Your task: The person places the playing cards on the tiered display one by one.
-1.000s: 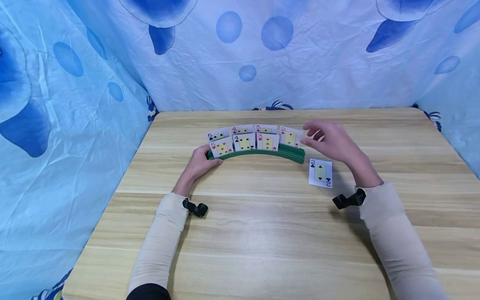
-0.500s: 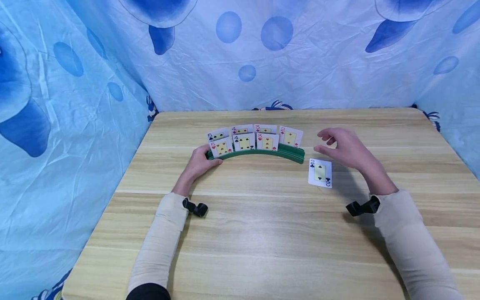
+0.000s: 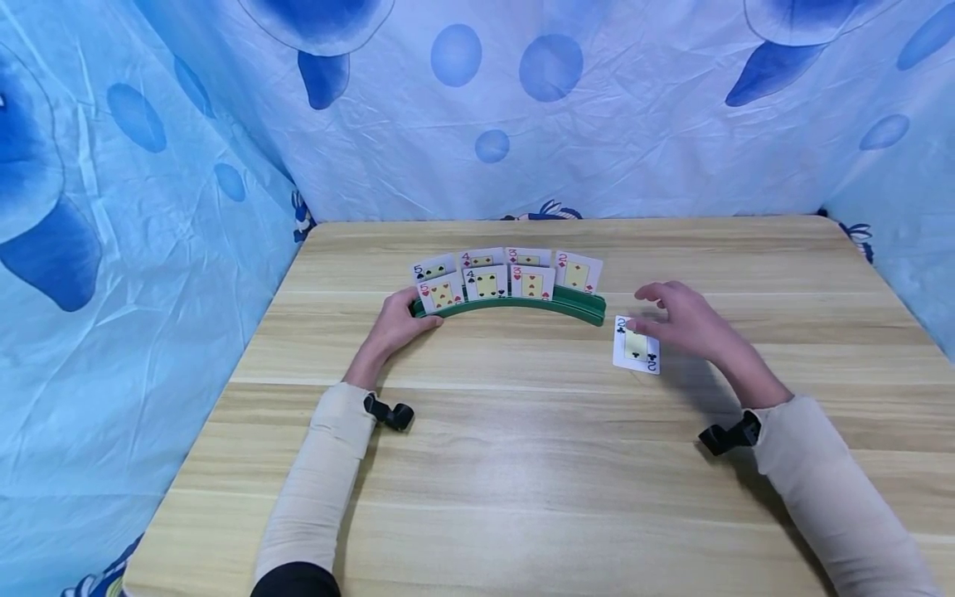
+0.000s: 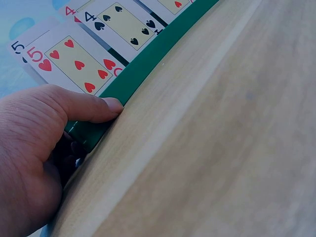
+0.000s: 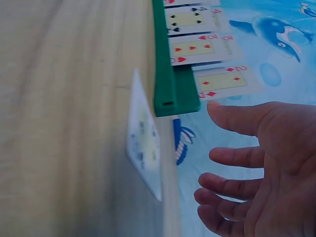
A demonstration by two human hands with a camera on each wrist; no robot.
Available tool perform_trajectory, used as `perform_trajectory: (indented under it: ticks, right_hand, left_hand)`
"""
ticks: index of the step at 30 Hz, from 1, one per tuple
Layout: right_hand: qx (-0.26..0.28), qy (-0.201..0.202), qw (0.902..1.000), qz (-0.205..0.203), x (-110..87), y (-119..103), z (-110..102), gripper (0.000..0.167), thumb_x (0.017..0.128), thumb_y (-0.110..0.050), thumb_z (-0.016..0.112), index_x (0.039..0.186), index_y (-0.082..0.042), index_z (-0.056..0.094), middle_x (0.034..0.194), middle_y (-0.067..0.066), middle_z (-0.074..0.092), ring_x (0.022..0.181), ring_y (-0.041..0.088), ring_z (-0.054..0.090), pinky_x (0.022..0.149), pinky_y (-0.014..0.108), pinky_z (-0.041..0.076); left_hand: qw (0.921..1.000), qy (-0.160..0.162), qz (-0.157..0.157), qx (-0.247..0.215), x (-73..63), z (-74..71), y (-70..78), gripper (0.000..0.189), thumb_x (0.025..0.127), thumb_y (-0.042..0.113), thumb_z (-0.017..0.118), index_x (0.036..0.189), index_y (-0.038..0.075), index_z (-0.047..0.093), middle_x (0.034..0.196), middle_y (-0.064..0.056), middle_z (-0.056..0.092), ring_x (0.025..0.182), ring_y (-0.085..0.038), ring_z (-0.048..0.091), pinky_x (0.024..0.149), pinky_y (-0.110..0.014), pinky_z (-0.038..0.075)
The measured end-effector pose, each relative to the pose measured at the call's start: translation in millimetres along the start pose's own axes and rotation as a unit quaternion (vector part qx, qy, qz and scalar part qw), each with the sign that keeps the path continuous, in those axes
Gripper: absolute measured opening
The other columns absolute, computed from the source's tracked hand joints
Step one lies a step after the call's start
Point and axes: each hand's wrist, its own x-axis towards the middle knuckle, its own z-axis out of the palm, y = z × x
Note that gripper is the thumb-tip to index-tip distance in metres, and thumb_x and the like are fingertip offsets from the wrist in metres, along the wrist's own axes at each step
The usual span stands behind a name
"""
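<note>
A curved green card holder (image 3: 582,307) stands on the table with two rows of playing cards upright in it. My left hand (image 3: 393,326) grips its left end; in the left wrist view the thumb (image 4: 94,106) lies over the front edge beside the five of hearts (image 4: 74,61). The holder's rear row ends at the right with the two of diamonds (image 3: 578,272). To the right of the holder, a two of clubs (image 3: 634,358) lies face up on the table. Above that card hovers my right hand (image 3: 685,322), fingers loosely bent and holding nothing, its thumb overlapping the card in the head view.
A wood-grain table (image 3: 492,464) carries everything. Behind it and at both sides hang blue sheets (image 3: 388,141) with dolphin and bubble prints. A black strap mount (image 3: 731,433) sits on the right wrist, another strap mount (image 3: 390,413) on the left.
My right hand has drawn back from beside the two of diamonds, moving right and then down towards the two of clubs. My left hand and the card holder have stayed in place.
</note>
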Motion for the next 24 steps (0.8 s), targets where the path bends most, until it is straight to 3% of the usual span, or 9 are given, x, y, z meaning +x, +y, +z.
perform_trajectory:
  ticks: [6, 12, 24]
  right_hand:
    - [0.003, -0.014, 0.9998, 0.017, -3.2, 6, 10, 0.063, 0.095, -0.031, 0.068, 0.141, 0.008, 0.048, 0.142, 0.034, 0.048, 0.132, 0.049, 0.044, 0.107, 0.065, 0.039]
    - [-0.007, -0.021, 0.9989, 0.041, -7.1, 10, 19, 0.067, 0.094, -0.032, 0.067, 0.144, 0.006, 0.043, 0.142, 0.034, 0.046, 0.132, 0.05, 0.042, 0.106, 0.065, 0.039]
    - [-0.007, 0.02, 0.9971, 0.072, -17.6, 13, 38, 0.087, 0.09, -0.045, 0.071, 0.15, 0.005, 0.032, 0.15, 0.039, 0.031, 0.132, 0.054, 0.032, 0.104, 0.068, 0.031]
  left_hand:
    - [1.0, -0.001, -0.005, -0.006, -0.6, 0.3, 0.9, 0.054, 0.087, 0.014, 0.076, 0.136, 0.0, 0.057, 0.137, -0.022, 0.06, 0.126, -0.036, 0.058, 0.112, -0.05, 0.043]
    - [0.9999, -0.003, -0.008, -0.006, 0.3, 1.0, 0.7, 0.055, 0.087, 0.014, 0.076, 0.136, -0.001, 0.056, 0.138, -0.022, 0.059, 0.127, -0.036, 0.058, 0.112, -0.05, 0.043]
    - [1.0, 0.0, -0.006, -0.005, -0.2, 0.8, 0.4, 0.054, 0.088, 0.014, 0.075, 0.136, 0.0, 0.056, 0.137, -0.021, 0.06, 0.126, -0.036, 0.059, 0.11, -0.05, 0.045]
